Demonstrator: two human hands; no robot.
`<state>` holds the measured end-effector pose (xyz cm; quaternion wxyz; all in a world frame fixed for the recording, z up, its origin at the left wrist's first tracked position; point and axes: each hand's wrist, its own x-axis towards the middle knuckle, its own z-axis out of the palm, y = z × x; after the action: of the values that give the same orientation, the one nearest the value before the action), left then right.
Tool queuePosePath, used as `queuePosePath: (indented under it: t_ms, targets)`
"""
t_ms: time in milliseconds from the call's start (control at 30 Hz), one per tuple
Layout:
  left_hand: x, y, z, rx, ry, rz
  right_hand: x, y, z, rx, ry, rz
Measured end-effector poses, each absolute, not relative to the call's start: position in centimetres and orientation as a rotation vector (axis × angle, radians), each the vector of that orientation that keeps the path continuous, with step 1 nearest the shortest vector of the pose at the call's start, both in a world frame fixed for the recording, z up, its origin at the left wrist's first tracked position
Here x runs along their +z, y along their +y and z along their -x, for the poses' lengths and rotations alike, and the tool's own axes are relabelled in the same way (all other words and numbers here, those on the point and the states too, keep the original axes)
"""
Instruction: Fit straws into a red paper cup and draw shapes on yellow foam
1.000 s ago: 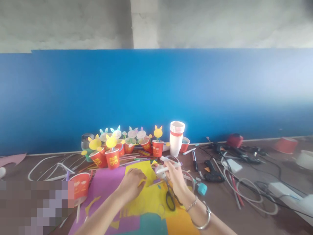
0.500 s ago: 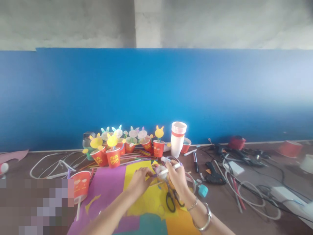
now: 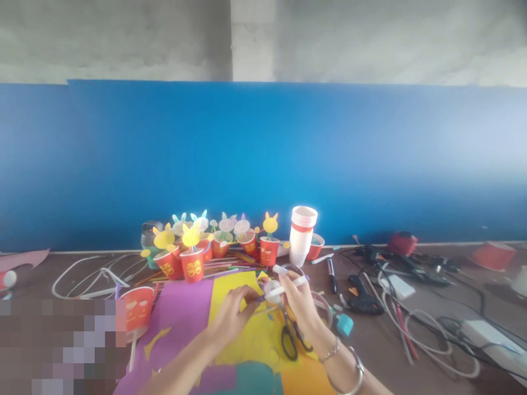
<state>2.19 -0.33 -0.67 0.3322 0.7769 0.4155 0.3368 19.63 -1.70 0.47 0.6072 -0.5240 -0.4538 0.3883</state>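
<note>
My right hand [image 3: 300,300] is closed round a white marker pen [image 3: 290,286], its tip pointing left over a pale round disc [image 3: 272,289]. At the disc's left edge, the fingers of my left hand [image 3: 234,311] pinch a small purple piece [image 3: 261,299]. Whether that piece is joined to the disc I cannot tell. Both hands are above a yellow sheet [image 3: 230,345]. Scissors [image 3: 290,341] with dark handles lie below the disc, partly hidden by my right hand.
Red paper cups with rabbit-shaped paper heads, one cup [image 3: 192,266] among them, stand behind the sheets. A white cup stack [image 3: 302,236] rises to their right. Glue gun [image 3: 362,299], black marker [image 3: 331,276] and tangled cables [image 3: 428,334] lie right. Another red cup [image 3: 137,308] stands left.
The left hand's fingers have closed in on the small purple piece. The marker has shifted slightly, its tip now over the disc. The view has turned a little to the left.
</note>
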Motion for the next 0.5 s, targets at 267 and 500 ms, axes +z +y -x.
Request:
queuePosePath:
  t_ms: [267, 500]
  targets:
    - [0.6, -1.3, -1.9, 0.749, 1.022, -2.033, -0.1, -2.1, -18.8, 0.957, -1.152, 1.156]
    - [1.5, -1.8, -1.7, 0.715, 1.003, -2.014, -0.6, -2.6, -18.0, 0.979, -1.185, 1.125]
